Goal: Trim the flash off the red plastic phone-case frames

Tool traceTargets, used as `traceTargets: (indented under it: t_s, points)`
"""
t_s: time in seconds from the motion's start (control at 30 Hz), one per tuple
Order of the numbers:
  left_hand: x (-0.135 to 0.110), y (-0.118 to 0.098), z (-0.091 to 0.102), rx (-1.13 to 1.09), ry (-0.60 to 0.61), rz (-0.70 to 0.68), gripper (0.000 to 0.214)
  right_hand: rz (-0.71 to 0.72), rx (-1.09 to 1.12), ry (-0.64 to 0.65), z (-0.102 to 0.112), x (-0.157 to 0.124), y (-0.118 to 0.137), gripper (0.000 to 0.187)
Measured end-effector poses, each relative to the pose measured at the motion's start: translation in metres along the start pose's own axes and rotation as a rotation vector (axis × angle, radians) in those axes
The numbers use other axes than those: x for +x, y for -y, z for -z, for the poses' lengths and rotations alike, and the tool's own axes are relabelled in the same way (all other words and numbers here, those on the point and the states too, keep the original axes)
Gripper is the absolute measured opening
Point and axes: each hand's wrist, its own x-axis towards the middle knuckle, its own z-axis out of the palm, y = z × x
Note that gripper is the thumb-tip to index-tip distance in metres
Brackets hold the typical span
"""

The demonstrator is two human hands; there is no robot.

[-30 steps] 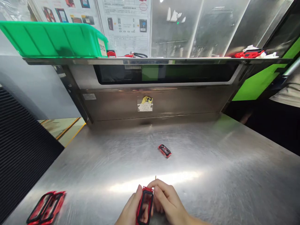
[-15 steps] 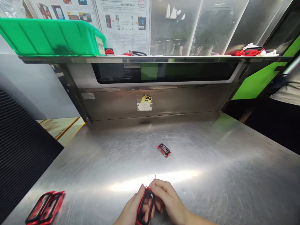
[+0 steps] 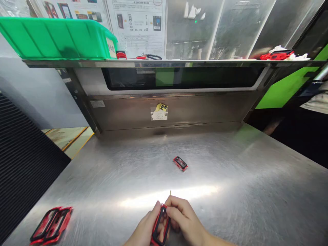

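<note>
At the near edge of the steel table [image 3: 230, 191], both my hands hold one red and black frame [image 3: 161, 225], stood on end. My left hand [image 3: 143, 230] grips its left side. My right hand [image 3: 186, 222] pinches its top right corner, and a thin stick [image 3: 170, 193] pokes up above those fingers. A small red and black frame part [image 3: 180, 163] lies alone further out on the table. A pile of similar larger red frames [image 3: 51, 224] lies at the near left.
A green bin [image 3: 56, 37] sits on the shelf above, with red parts [image 3: 275, 54] at the shelf's right end. A black ribbed mat [image 3: 23, 164] borders the table's left. A yellow and white label [image 3: 159, 112] is taped to the back panel.
The held frame has turned slightly in my hands and sits a little lower. The small part and the pile have not moved.
</note>
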Motion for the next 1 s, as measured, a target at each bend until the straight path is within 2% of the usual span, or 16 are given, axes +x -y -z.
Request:
traceTargets:
  t_s: [0.1,0.27,0.6,0.87,1.0]
  points:
    - [-0.003,-0.004,-0.002,-0.053,0.002,-0.007,0.065,0.025,-0.003,-0.011,0.004,0.000,-0.006,0.023]
    - [-0.003,-0.004,-0.002,-0.065,-0.012,0.013,0.068,0.031,-0.047,-0.030,0.006,0.000,-0.006,0.030]
    - [-0.005,0.003,0.001,0.217,-0.165,-0.048,0.064,0.085,-0.149,-0.049,0.004,-0.003,0.000,0.026]
    - [-0.009,0.000,-0.001,0.212,-0.205,-0.007,0.061,0.102,-0.167,-0.043,0.007,-0.003,-0.011,0.034]
    - [-0.009,-0.003,-0.003,0.221,-0.188,-0.047,0.061,0.105,-0.177,-0.034,0.008,-0.004,-0.009,0.032]
